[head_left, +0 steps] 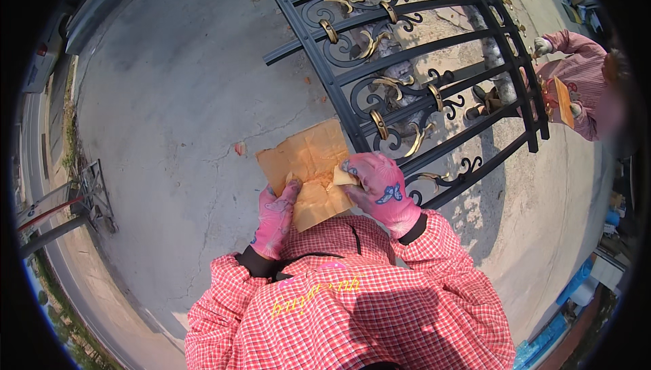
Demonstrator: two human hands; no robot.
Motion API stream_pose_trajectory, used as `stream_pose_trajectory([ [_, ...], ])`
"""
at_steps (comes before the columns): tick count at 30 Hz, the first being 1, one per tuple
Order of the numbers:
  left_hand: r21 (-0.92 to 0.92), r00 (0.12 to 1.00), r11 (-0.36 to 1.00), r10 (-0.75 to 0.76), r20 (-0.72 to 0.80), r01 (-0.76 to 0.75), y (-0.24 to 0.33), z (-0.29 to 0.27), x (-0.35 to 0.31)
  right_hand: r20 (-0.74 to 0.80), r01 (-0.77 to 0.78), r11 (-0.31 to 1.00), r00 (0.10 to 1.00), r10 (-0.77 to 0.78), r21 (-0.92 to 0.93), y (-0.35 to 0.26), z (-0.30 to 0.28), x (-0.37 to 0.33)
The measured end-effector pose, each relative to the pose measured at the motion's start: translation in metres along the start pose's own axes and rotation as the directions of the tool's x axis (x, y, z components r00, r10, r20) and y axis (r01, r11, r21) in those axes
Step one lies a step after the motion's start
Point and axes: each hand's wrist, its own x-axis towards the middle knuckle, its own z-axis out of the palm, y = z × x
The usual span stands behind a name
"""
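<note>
My left hand (274, 219) grips the lower edge of a creased brown paper sheet (308, 167); right hand (380, 190) pinches its right side. Sheet sits chest-high over concrete ground (169, 112). Beyond: black iron gate (407, 65), co-worker (576, 78) behind it.

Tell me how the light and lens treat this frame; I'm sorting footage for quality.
Head view: hard sunlight throws sharp shadows on the concrete ground, including that of the black and gold iron gate; the fisheye bends the gate bars and blackens the corners; the left hand, right hand and brown paper are sharp; the co-worker at the rim is smeared.
</note>
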Motion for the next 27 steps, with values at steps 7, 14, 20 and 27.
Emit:
stream_pose_trajectory([
  [7, 0.143, 0.990, 0.989, -0.066, 0.126, 0.047, -0.001, -0.002, 0.009, -0.119, -0.054, 0.990, 0.992, 0.038, -0.127, -0.006, -0.005, -0.021],
  [14, 0.111, 0.972, 0.990, -0.104, 0.210, 0.082, 0.004, -0.007, 0.026, -0.362, -0.464, 0.886, 0.827, 0.430, -0.008, 0.009, -0.028, -0.077],
  [20, 0.128, 0.974, 0.992, -0.038, 0.221, 0.010, -0.003, -0.038, 0.051, -0.665, -0.633, 0.739, 0.452, 0.594, 0.231, 0.093, -0.063, -0.172],
  [27, -0.018, 0.996, 1.000, 0.020, 0.086, -0.018, -0.018, -0.042, 0.010, -0.527, -0.585, 0.810, 0.677, 0.514, 0.040, 0.163, -0.055, -0.164],
])
